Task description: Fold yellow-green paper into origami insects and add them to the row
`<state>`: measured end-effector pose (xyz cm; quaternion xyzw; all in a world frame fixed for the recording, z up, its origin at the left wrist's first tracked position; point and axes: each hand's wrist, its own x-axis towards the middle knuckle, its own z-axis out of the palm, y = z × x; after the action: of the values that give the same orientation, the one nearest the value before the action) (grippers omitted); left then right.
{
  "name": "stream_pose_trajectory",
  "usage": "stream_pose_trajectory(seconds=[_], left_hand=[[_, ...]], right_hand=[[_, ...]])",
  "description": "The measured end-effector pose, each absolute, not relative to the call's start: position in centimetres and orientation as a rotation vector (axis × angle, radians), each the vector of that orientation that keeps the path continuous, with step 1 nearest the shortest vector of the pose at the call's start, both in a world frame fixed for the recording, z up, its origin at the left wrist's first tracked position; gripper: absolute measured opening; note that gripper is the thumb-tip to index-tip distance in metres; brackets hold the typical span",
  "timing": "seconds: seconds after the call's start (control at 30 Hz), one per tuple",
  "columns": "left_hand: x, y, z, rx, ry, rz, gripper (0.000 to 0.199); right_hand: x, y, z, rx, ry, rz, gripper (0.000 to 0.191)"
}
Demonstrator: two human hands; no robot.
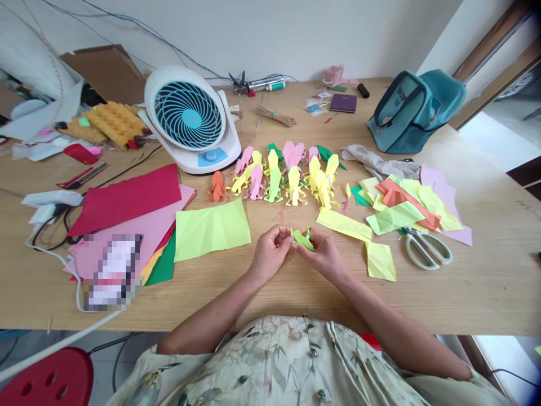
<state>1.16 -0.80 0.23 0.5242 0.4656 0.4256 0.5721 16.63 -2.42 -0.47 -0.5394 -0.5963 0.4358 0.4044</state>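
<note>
Between my two hands is a small light green origami frog [302, 239], partly covered by fingers. My left hand [273, 251] pinches its left side, with thumb and fingertips pressed together. Around its right side close the fingers of my right hand [322, 255]. Just beyond my hands stand several folded paper frogs [295, 186] in yellow, pink, green and orange, grouped in loose rows. To the left of my left hand lies a creased light green paper sheet [213, 230]. A yellow paper strip [344, 224] and a small yellow paper piece [381, 261] lie to the right.
A white fan [190, 118] stands at the back left. Coloured sheets [127, 206] and a blurred phone-like object [113, 272] lie left. Paper scraps [406, 203], scissors [428, 248], a grey cloth [376, 163] and a teal bag [416, 113] are on the right.
</note>
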Motion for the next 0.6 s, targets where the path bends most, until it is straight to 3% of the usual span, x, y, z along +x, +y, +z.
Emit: stream_pose_trajectory(seconds=[0.13,0.3,0.43,0.6], left_hand=[[1.3,-0.9,0.5,1.241,1.069,0.996,0.027],[1.3,-1.0,0.4,1.289,1.052,1.055,0.02],[1.0,-1.0,0.4,1.401,1.059,1.061,0.015],[-0.3,-0.2,1.1,1.913,0.97,1.073,0.022]], right_hand=[[16.5,-2.5,-0.1,-1.364,-1.52,1.036,0.033],[16.2,-2.6,0.4,-1.367,-1.555,1.037,0.029],[16.5,-2.5,0.4,-1.348,-1.485,1.191,0.03],[17.6,-2.2,0.9,-1.318,-1.33,1.495,0.037]])
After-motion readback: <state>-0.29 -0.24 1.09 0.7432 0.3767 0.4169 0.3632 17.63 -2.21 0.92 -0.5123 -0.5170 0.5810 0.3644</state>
